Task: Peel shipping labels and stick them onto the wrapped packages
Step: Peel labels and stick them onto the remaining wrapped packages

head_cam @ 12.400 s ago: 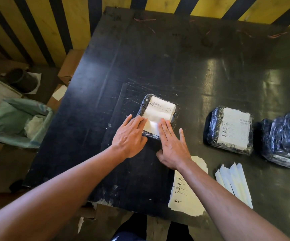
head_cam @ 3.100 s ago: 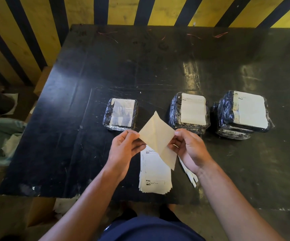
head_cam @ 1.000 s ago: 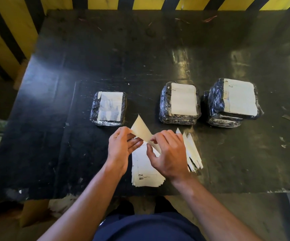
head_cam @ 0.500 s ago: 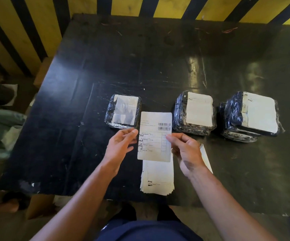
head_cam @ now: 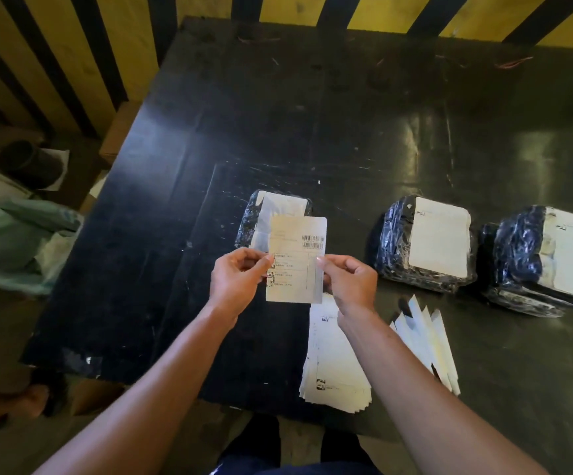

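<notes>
Both hands, left hand point(head_cam: 235, 281) and right hand point(head_cam: 350, 284), pinch the white printed shipping label point(head_cam: 295, 260) (adhesive presumably bare) between fingertips; slack could crease it above the black plastic-wrapped package point(head_cam: 256, 217).

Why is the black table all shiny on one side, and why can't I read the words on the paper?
Head view: light glares off the glossy black table on its right side, while the left stays dull. The small print on the white printed label, pinched by the left hand and right hand, is too small and soft to read.
</notes>
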